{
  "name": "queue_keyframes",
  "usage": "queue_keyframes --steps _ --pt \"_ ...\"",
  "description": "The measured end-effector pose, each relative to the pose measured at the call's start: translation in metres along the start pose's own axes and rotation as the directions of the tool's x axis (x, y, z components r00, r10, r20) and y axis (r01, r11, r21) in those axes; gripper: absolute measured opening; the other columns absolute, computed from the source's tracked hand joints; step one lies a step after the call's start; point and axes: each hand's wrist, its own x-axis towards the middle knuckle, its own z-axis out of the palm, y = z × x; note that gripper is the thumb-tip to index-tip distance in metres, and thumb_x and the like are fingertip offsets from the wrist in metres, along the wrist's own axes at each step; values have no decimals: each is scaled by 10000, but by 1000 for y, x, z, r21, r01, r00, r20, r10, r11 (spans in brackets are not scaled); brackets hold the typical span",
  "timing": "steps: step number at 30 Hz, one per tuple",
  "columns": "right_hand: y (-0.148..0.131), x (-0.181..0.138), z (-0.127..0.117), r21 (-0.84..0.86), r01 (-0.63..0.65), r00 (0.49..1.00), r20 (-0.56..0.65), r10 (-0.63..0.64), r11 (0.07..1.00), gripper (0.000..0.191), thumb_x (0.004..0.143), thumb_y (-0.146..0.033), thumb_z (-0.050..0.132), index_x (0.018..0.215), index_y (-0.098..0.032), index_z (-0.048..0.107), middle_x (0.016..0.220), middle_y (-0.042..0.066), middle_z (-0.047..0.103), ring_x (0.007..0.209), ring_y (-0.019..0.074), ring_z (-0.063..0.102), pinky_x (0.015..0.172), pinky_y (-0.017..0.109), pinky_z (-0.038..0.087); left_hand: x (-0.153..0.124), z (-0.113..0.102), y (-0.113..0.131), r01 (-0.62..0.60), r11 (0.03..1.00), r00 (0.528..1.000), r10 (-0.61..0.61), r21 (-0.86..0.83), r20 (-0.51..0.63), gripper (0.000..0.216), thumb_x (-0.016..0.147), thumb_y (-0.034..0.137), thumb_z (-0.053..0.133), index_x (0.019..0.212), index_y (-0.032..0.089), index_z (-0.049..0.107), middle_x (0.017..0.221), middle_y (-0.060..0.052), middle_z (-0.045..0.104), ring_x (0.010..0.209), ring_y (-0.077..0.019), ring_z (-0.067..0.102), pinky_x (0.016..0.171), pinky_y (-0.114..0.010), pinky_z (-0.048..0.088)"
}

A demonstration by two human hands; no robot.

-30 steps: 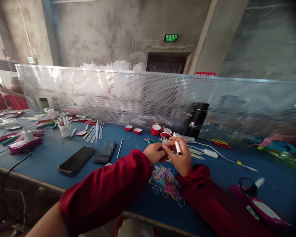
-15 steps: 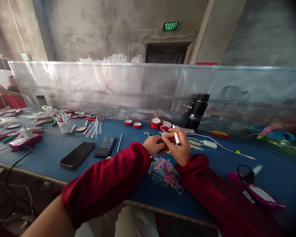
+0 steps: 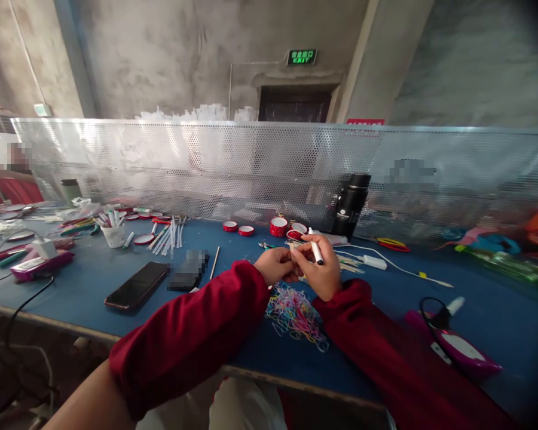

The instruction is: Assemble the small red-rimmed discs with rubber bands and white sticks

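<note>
Both my hands meet above the blue table (image 3: 94, 269), in red sleeves. My right hand (image 3: 325, 269) is closed round a white marker pen (image 3: 315, 251) with a black tip that sticks up between the fingers. My left hand (image 3: 275, 266) is pinched shut against the right fingers on something small I cannot make out. Just below the hands lies a heap of thin coloured rubber bands (image 3: 296, 313). Thin sticks (image 3: 352, 263) lie on the table behind the hands.
A black phone (image 3: 137, 286) and a blurred dark item lie left of my arm. Red tape rolls (image 3: 278, 227), a black flask (image 3: 350, 206), a white cup of pens (image 3: 114, 234), purple devices (image 3: 459, 349) with cables, and a perforated metal screen (image 3: 251, 173) at the back. A person sits far left.
My hands have stayed together with the same grip on the marker; only the view has shifted slightly as my head moved.
</note>
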Motion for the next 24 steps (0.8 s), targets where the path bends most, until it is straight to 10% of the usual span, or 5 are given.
queue_keyframes --steps 24 --pt "0 0 0 25 -17 1000 -5 17 1000 346 769 -321 714 1063 -255 543 743 -17 654 619 193 652 602 338 551 -2 -5 0 9 988 1000 -10 153 3 101 840 129 498 751 137 545 724 -2 660 538 -59 596 478 -154 413"
